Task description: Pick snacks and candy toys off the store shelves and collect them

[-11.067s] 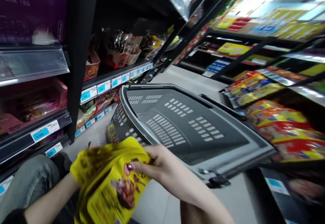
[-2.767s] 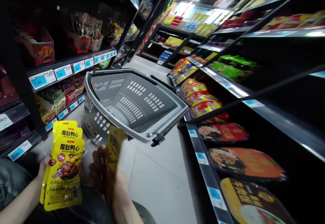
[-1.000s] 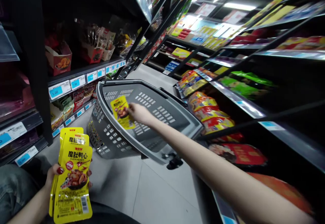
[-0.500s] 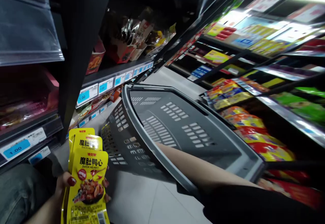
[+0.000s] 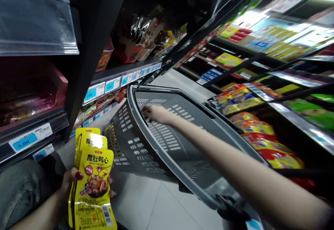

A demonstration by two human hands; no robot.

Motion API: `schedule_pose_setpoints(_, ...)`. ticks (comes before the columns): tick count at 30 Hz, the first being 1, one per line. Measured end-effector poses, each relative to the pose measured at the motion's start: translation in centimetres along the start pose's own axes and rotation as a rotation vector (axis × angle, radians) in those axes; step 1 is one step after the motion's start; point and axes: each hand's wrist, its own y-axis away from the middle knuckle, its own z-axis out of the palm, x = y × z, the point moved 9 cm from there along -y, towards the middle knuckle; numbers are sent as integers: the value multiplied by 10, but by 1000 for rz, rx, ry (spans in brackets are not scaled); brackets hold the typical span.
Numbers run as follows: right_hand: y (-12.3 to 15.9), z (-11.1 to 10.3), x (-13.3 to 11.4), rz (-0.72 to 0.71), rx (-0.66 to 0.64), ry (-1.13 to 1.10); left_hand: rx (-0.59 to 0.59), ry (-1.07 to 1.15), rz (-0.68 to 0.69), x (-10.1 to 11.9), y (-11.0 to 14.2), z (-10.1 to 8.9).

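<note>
My left hand [image 5: 71, 181] is closed around several yellow duck heart snack packets [image 5: 95, 184], fanned one behind another with their printed fronts toward me. The thumb presses on the left edge, and fingertips show at the right edge. My right hand [image 5: 156, 114] is inside the mouth of the grey shopping basket [image 5: 153, 150], near its far left side. Its fingers are curled together, and I see nothing in them. Through the slots in the basket's left wall, something yellow [image 5: 111, 136] shows low inside.
At left stands a dark shelf with price labels [image 5: 24, 142] and boxed snacks [image 5: 130, 50]. Beyond the basket, another shelf holds colourful snack bags [image 5: 261, 136]. My knee [image 5: 23, 191] is at lower left, over the pale tiled floor [image 5: 167, 205].
My right hand, hidden low in the basket before, has risen into sight at its upper left. The view has shifted slightly. My left hand still holds the packets.
</note>
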Motion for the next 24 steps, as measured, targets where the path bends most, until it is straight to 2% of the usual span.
schedule_pose_setpoints(2, 14, -32, -12, 38, -30, 127, -16, -1, -13, -2, -1, 4)
schedule_pose_setpoints(3, 30, -49, -20, 23, 0, 178, -23, -3, -9, -2, -2, 5)
schedule_pose_setpoints(4, 54, -61, -26, 5, 20, 197, -32, -2, -2, -1, -2, 7)
schedule_pose_setpoints(5, 82, -72, -36, -77, 103, 211, -35, 1, 4, -1, -2, 8)
schedule_pose_setpoints(6, 114, -72, -42, -163, 134, 137, -39, -1, 6, -2, -1, 8)
schedule_pose_setpoints(8, 174, -33, -36, -232, -30, -62, -46, -24, -2, -4, 0, 9)
schedule_pose_setpoints(10, 217, 21, -5, -105, -169, -159, -49, -69, -12, -7, 2, 7)
schedule_pose_setpoints(13, 241, 82, 28, -13, -181, -364, -10, -149, 11, -8, 4, -2)
schedule_pose_setpoints(14, 242, 94, 33, -9, -175, -448, 14, -170, 20, -9, 5, -6)
schedule_pose_setpoints(17, 242, 105, 39, -7, -111, -655, 94, -207, 17, -11, 7, -18)
schedule_pose_setpoints(19, 245, 101, 46, 37, -52, -757, 132, -200, -16, -17, 9, -23)
schedule_pose_setpoints(24, 251, 91, 68, 142, -10, -1079, 197, -122, -128, -32, 14, -32)
